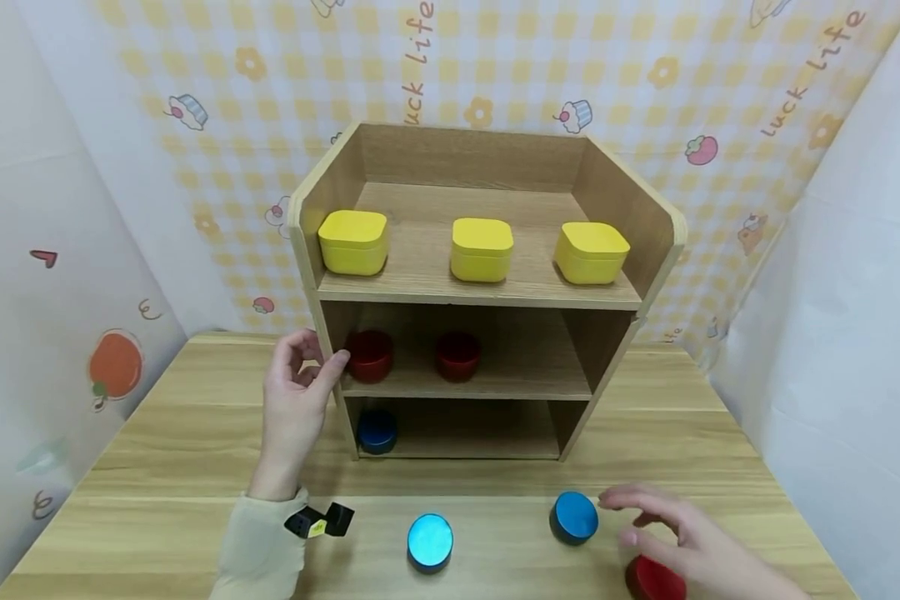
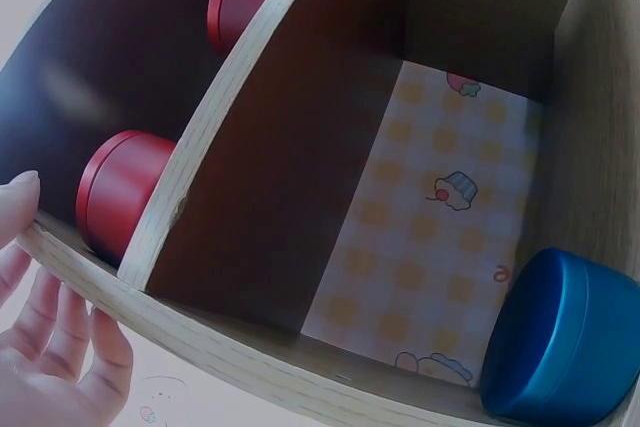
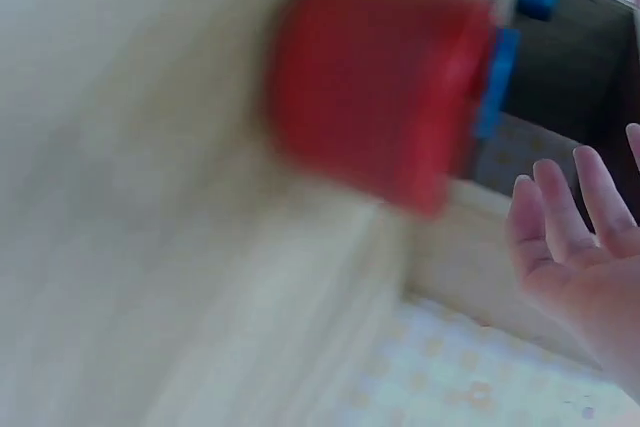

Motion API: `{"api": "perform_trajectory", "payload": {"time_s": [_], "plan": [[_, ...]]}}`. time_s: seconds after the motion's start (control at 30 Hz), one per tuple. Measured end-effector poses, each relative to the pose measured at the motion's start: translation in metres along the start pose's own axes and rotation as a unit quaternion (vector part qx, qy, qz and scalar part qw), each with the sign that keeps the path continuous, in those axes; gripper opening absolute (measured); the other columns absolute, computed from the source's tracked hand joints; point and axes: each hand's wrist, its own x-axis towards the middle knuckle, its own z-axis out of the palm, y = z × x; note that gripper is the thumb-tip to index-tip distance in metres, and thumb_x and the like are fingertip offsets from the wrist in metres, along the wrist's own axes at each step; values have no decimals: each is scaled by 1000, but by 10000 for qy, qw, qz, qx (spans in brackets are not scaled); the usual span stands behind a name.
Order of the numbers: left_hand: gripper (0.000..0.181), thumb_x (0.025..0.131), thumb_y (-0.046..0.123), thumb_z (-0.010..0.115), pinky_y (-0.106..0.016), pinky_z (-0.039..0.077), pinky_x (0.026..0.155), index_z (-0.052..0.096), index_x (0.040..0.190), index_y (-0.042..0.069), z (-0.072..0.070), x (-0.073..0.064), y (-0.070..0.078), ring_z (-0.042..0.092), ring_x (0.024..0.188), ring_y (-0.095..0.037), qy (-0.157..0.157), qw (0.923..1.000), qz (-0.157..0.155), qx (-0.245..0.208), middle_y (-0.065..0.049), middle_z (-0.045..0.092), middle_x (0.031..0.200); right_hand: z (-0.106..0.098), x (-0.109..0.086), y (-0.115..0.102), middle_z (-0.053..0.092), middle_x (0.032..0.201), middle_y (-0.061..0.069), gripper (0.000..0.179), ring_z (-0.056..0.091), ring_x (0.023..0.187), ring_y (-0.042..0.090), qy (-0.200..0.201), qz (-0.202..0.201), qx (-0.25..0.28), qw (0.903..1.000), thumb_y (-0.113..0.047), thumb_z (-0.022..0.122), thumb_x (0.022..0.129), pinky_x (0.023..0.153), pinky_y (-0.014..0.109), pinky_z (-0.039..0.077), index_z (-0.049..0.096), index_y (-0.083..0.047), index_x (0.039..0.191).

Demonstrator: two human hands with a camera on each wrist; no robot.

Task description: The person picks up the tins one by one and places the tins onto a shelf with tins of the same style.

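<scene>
My left hand grips the left side panel of a small wooden shelf. In the left wrist view, the thumb lies on the panel's front edge, with the other fingers on its outer face. Just inside that panel, a round red tin sits on the middle level, and a blue tin below it. My right hand hovers at the lower right, fingers apart and holding nothing. Under it stands another red tin, and a blue tin is just left of its fingertips.
Three yellow lidded boxes line the shelf's top level. A second red tin stands mid-level. Another blue tin is on the wooden table, in front of the shelf. Patterned cloth hangs behind; white cloth borders the sides.
</scene>
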Motion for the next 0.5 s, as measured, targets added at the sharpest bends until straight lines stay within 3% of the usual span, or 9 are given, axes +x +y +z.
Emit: {"api": "perform_trajectory", "payload": {"time_s": [0.13,0.33,0.5], "plan": [[36,90,-2,70,-14,45,69,55,106,25,0,-1,-1,54,88,-7,57,10000,-62,-42,4,54,94,-2,-18,16,61,132,1,40,54,119,-3,-539,156,-155,9983,-7,67,95,82,19,52,56,-8,134],[37,89,-4,70,-14,45,68,55,107,25,0,1,-2,54,87,-6,79,10000,16,-47,5,54,93,-1,-38,33,58,135,5,46,51,115,-6,-1053,943,709,9874,-11,66,97,82,17,50,49,-5,140],[37,90,-4,70,-14,45,69,55,107,26,1,0,-1,54,88,-6,65,10000,2,-27,4,54,94,-1,-45,42,56,138,3,52,50,117,-8,-1178,979,1191,9810,-9,66,96,85,18,52,44,-2,143]]}}
